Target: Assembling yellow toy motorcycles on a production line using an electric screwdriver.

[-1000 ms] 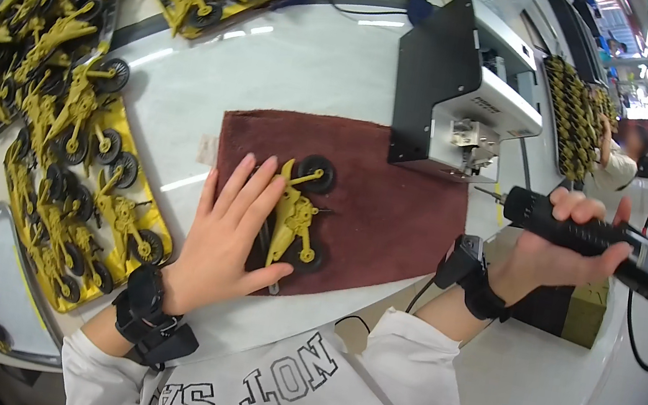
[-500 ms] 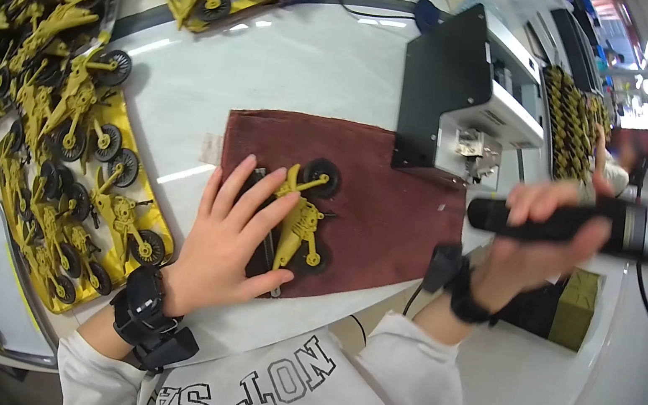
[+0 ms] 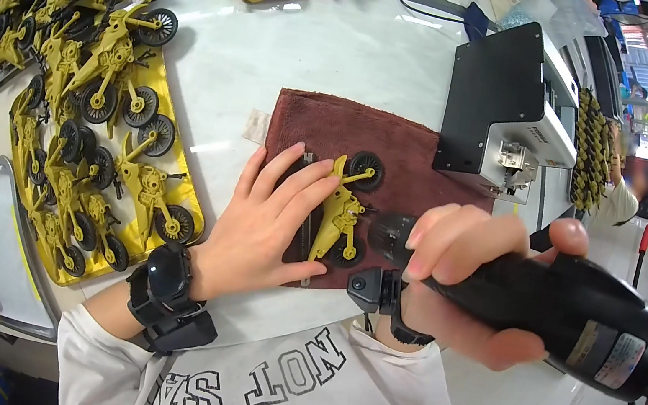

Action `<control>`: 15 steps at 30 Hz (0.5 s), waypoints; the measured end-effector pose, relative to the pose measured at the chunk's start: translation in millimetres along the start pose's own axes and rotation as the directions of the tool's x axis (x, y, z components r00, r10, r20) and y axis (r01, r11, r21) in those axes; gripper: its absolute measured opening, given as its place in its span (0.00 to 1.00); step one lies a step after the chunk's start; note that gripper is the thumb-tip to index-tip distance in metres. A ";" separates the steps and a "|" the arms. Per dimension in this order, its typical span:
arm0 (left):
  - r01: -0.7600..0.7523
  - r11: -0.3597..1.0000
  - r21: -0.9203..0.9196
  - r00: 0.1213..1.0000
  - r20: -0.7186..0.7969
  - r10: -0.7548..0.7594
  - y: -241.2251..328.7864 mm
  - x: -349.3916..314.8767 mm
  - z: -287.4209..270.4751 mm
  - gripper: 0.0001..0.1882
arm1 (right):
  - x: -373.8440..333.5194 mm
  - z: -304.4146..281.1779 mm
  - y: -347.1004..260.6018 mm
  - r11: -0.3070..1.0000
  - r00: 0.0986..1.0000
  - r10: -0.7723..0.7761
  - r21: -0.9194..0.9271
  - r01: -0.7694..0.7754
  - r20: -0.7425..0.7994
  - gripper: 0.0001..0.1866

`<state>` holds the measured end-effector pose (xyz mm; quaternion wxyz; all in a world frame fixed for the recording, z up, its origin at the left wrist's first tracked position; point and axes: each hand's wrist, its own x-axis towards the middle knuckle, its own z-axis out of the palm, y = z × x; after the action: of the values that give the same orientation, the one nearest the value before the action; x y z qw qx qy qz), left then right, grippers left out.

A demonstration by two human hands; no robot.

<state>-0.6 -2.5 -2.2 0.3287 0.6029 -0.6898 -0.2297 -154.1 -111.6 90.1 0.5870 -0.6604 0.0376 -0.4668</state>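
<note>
On a dark red cloth [image 3: 402, 139], a yellow toy motorcycle [image 3: 341, 215] with black wheels lies on its side. My left hand [image 3: 263, 214] rests flat at its left with fingers spread, the fingertips touching or close to the yellow body. Under those fingers a narrow dark metal piece [image 3: 304, 237] shows in part. A black electric screwdriver [image 3: 560, 316] is gripped in my right hand [image 3: 457, 245], its front end pointing left at the motorcycle. I cannot tell whether the bit, which is hard to see, touches the toy.
A black-and-white screw feeder box [image 3: 496, 103] stands behind the cloth at right. Yellow-lined trays [image 3: 191, 211] of toy motorcycles crowd the left and far side. A grey tray [image 3: 5, 237] sits at lower left. One cable [image 3: 644, 245] hangs at right; another person works at far right.
My right hand has brought the electric screwdriver leftward and down, close to the motorcycle. The left hand stays spread beside the toy. The whole view has shifted, moving the scene rightward.
</note>
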 end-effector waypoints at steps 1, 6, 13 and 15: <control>0.003 1.000 -0.010 1.000 0.002 -0.003 0.0 0.0 -0.3 0.50 | 2.6 3.3 2.0 0.999 1.000 -0.006 -0.032 0.005 -0.018 0.43; 0.020 0.999 -0.044 1.000 0.002 -0.020 0.1 -0.1 -1.2 0.51 | 10.0 13.2 17.9 0.994 0.998 -0.059 -0.092 0.056 -0.029 0.44; 0.014 1.000 -0.024 1.000 0.012 -0.013 1.4 0.8 -3.5 0.50 | 12.0 23.2 30.8 0.960 0.976 0.199 -0.181 -0.212 -0.087 0.36; -0.003 1.000 -0.021 1.000 0.011 0.003 2.4 2.1 -2.6 0.50 | 9.2 19.1 34.1 0.976 0.979 0.177 -0.111 -0.188 -0.100 0.35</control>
<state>-0.5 -4.0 1.6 0.3315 0.5970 -0.6901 -0.2399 -119.3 -113.4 70.1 0.5842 -0.6667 0.1524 -0.4370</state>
